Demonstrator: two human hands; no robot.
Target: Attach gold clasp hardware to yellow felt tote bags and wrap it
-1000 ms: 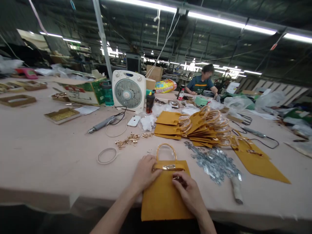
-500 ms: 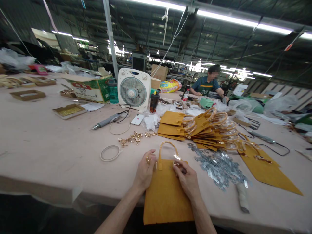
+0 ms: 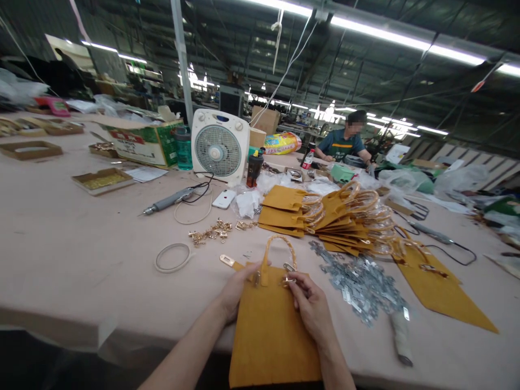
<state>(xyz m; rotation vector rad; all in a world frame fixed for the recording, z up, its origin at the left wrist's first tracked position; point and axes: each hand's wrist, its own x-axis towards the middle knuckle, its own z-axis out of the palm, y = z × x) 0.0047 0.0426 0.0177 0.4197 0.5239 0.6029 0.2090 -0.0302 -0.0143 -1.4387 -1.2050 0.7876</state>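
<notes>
A mustard-yellow bag panel (image 3: 276, 330) with a looped handle (image 3: 280, 241) lies in front of me, its lower part over the table's near edge. My left hand (image 3: 234, 292) grips its upper left edge, with the fingers partly hidden behind it. A strap with a gold metal end plate (image 3: 227, 260) sticks out leftward beyond that hand. My right hand (image 3: 311, 300) pinches a small gold metal fitting (image 3: 287, 280) at the right foot of the handle. A metal plate (image 3: 289, 267) shows just above the fitting.
Loose gold fittings (image 3: 211, 233), a tape roll (image 3: 173, 257) and an electric screwdriver (image 3: 168, 201) lie to the left. Right are many grey metal plates (image 3: 361, 287), stacked yellow panels (image 3: 341, 216) and a wrapped rod (image 3: 400, 338). A fan (image 3: 220, 145) stands behind; a co-worker (image 3: 345, 143) sits across.
My left hand has moved down to the panel's edge and no longer shows the gold piece at its fingers. The strap end now lies out to the left. My right hand stays at the handle's foot.
</notes>
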